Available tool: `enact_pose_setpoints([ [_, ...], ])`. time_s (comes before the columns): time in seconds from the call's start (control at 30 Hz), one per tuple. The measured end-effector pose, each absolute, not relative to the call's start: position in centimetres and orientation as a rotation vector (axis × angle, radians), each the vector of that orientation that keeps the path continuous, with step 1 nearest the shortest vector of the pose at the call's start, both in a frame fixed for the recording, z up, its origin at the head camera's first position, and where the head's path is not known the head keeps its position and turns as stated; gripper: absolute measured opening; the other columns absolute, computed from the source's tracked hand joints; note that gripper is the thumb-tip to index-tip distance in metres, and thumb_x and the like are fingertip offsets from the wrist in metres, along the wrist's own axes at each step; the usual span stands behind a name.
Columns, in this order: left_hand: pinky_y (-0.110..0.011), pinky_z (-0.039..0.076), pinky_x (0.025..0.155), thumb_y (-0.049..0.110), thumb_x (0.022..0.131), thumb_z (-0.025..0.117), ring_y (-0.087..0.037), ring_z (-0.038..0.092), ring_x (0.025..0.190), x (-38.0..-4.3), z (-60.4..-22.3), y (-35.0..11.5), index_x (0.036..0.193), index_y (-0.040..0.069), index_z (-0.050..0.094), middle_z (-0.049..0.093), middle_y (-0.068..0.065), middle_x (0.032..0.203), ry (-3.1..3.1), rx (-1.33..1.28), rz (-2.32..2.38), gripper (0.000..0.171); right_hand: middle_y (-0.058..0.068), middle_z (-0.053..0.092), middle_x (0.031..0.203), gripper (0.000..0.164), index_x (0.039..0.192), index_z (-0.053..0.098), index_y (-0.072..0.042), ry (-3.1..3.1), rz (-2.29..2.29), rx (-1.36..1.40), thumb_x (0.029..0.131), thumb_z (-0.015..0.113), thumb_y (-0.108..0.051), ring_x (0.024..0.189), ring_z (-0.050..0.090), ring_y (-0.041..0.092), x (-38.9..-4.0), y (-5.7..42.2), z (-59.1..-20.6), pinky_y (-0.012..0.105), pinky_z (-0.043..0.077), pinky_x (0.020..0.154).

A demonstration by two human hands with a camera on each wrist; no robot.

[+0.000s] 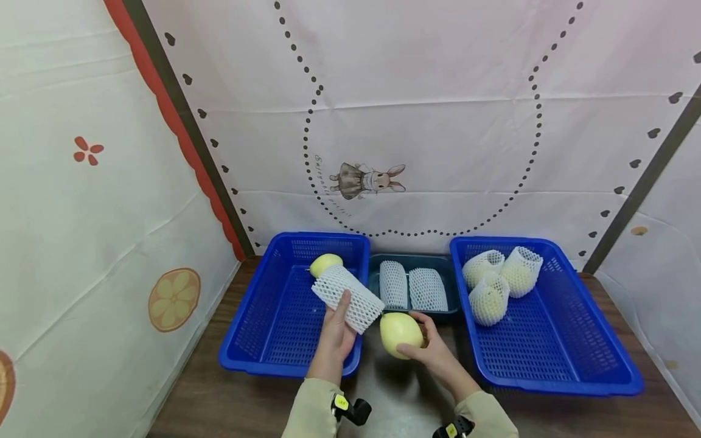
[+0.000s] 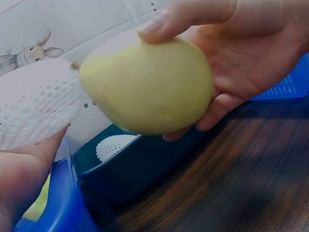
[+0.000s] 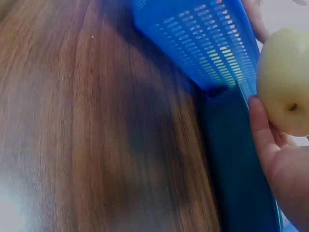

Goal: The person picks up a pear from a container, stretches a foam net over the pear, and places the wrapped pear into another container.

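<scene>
My left hand (image 1: 335, 333) holds a white foam fruit net (image 1: 350, 297) above the near right side of the left blue basket (image 1: 232, 331), thumb lying on top of it. My right hand (image 1: 437, 351) grips a pale yellow pear (image 2: 149, 84) by its blunt end, stem pointing left at the net. In the left wrist view, the pear stands close to the net's end and hides part of it. Another pear (image 1: 325, 264) lies in the left basket, partly behind the net.
Between the baskets sits a dark teal tray (image 1: 374, 277) holding white foam nets (image 1: 428, 289). In the right blue basket (image 1: 553, 347) are three pears in foam nets (image 1: 489, 298). Everything stands on a brown wooden table (image 3: 87, 121), with printed cloth (image 1: 438, 152) behind.
</scene>
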State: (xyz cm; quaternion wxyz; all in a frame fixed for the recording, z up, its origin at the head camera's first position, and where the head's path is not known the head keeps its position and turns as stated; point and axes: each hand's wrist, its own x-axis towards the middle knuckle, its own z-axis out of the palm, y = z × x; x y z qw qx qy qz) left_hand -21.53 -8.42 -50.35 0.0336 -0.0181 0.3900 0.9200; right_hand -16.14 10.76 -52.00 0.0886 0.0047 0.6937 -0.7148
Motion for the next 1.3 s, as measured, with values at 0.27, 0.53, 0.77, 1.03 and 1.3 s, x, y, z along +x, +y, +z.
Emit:
enact_pose_setpoints([
  [0.27, -0.037, 0.037, 0.099, 0.019, 0.093, 0.057, -0.029, 0.038, 0.127, -21.2, -50.4, -8.2, 0.148, 0.020, 0.005, 0.025, -0.018, 0.147, 1.271, -0.011, 2.821, 0.075, 0.021, 0.040, 0.126, 0.068, 0.134, 0.027, -0.004, 2.051, -2.157, 0.036, 0.082, 0.070, -0.016, 0.104, 0.048, 0.028, -16.0, 9.9, -51.8, 0.035, 0.045, 0.083],
  [0.53, -0.032, 0.038, 0.097, 0.008, 0.088, 0.062, -0.024, 0.044, 0.122, -21.0, -50.5, -7.7, 0.146, 0.021, 0.002, 0.030, -0.019, 0.143, 1.540, 0.122, 2.705, 0.084, 0.020, 0.041, 0.130, 0.062, 0.133, 0.026, -0.003, 1.967, -2.221, 0.037, 0.086, 0.064, -0.017, 0.108, 0.045, 0.025, -16.0, 9.6, -51.5, 0.034, 0.041, 0.087],
  [0.77, -0.034, 0.040, 0.096, 0.016, 0.081, 0.071, -0.031, 0.042, 0.123, -20.9, -50.6, -7.3, 0.146, 0.018, -0.001, 0.030, -0.023, 0.141, 1.829, 0.270, 2.576, 0.097, 0.020, 0.044, 0.129, 0.059, 0.133, 0.024, -0.002, 1.812, -2.329, 0.099, 0.088, 0.060, -0.019, 0.099, 0.051, 0.018, -16.3, 9.2, -50.9, 0.032, 0.041, 0.087],
  [1.03, -0.034, 0.041, 0.094, 0.019, 0.078, 0.075, -0.031, 0.041, 0.124, -20.6, -50.6, -7.2, 0.146, 0.024, 0.000, 0.026, -0.017, 0.144, 1.918, 0.339, 2.490, 0.101, 0.012, 0.048, 0.114, 0.045, 0.128, 0.026, -0.001, 1.596, -2.466, 0.121, 0.094, 0.049, -0.020, 0.091, 0.054, 0.015, -16.4, 9.4, -50.6, 0.033, 0.043, 0.081],
  [1.3, -0.033, 0.040, 0.096, -0.001, 0.080, 0.068, -0.029, 0.040, 0.126, -20.7, -50.2, -7.2, 0.144, 0.021, 0.003, 0.029, -0.018, 0.144, 1.761, 0.324, 2.538, 0.094, 0.005, 0.055, 0.098, 0.040, 0.126, 0.037, -0.014, 1.340, -2.543, 0.059, 0.101, 0.024, -0.042, 0.079, 0.055, 0.017, -16.5, 10.0, -50.5, 0.029, 0.045, 0.064],
])
